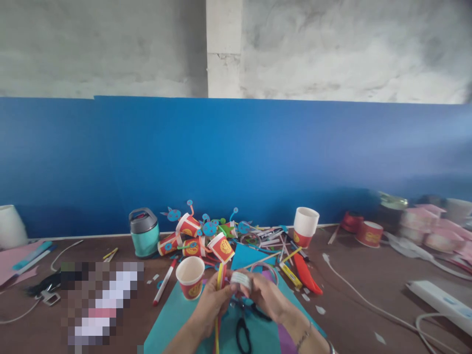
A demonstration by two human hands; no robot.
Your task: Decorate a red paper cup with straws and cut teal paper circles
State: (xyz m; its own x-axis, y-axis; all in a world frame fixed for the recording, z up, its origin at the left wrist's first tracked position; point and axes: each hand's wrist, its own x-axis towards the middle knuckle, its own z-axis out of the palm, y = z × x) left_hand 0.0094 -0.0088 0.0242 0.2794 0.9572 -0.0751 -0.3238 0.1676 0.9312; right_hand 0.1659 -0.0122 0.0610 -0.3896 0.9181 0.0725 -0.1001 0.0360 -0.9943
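Observation:
My left hand [214, 301] is closed on a yellow strip [220, 276], with a red strip lying along it; the strips run down toward the front edge of the view. Between the fingers of my right hand [271, 298] is a small roll of whitish tape [241, 280]. The fingertips of both hands meet near the tape. Under my hands lie dark-handled scissors [242, 335], partly hidden, on sheets of teal paper [177, 322]. A red and white paper cup [190, 278] stands upright just left of my left hand.
Decorated paper cups [193, 246] lie piled behind my hands. Beside them are a teal flask [144, 236], stacked cups [306, 226], a red marker [165, 282] and a yellow box [290, 276]. A white cable [368, 300] and power strip [440, 301] lie right; a blue panel [236, 157] stands behind.

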